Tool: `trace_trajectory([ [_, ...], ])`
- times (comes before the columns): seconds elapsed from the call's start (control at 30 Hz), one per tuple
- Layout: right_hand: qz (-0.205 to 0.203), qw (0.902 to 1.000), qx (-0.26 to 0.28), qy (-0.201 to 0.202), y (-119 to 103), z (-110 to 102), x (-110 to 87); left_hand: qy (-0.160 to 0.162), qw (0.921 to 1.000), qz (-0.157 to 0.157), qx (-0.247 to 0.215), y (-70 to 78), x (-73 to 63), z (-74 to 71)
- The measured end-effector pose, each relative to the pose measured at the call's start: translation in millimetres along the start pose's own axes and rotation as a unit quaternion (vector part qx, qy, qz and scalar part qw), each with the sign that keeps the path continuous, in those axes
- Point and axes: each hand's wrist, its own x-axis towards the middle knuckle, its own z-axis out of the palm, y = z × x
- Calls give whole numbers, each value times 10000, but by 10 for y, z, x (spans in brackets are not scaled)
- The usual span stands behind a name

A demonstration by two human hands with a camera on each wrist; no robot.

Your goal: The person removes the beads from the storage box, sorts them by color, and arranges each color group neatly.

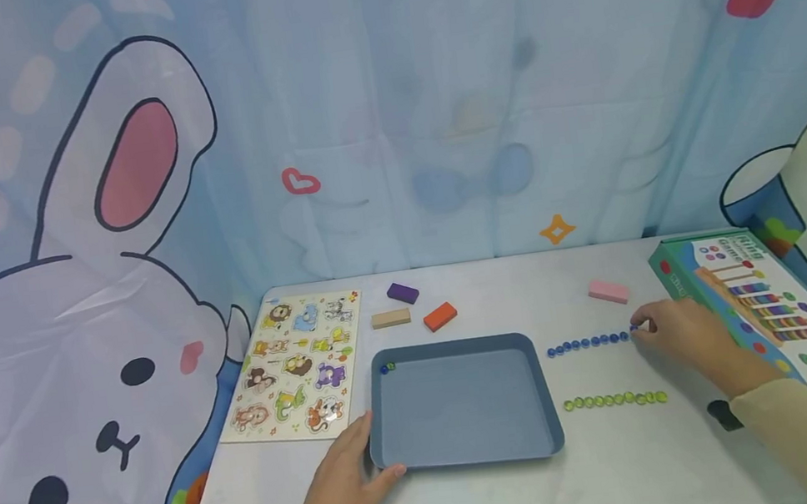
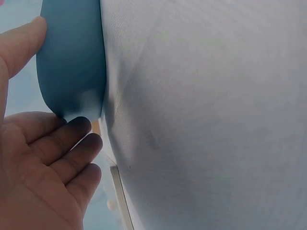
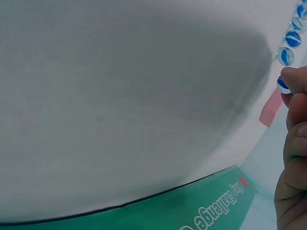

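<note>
At the right end of a row of blue marbles (image 1: 587, 343), my right hand (image 1: 686, 335) pinches one blue-and-clear marble (image 3: 283, 85) between thumb and fingertip. Below that row lies a second row, of yellow-green marbles (image 1: 614, 400). My left hand (image 1: 344, 478) rests against the near left corner of a grey-blue tray (image 1: 474, 459); its thumb lies along the front wall and its fingers, fairly straight, touch the side, as the left wrist view also shows. Inside the tray, at the far left corner, sit a blue marble (image 1: 383, 369) and a green marble (image 1: 390, 365).
An animal puzzle board (image 1: 297, 366) lies left of the tray. Behind it are purple (image 1: 403, 292), tan (image 1: 391, 318) and orange blocks (image 1: 440, 316). A pink block (image 1: 608, 291) lies behind the blue row. A green game box (image 1: 774, 316) stands at the right, beside my right forearm.
</note>
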Motion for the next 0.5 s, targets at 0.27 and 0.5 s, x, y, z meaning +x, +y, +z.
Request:
trace_trajectory([
  [0.27,73,9999,-154,-25,4,66,0,-44,10000,-68,-47,21,-1,-13],
  [0.5,70,9999,-116,7,-6,78,8,-14,9999,-99,-68,19,-4,-7],
])
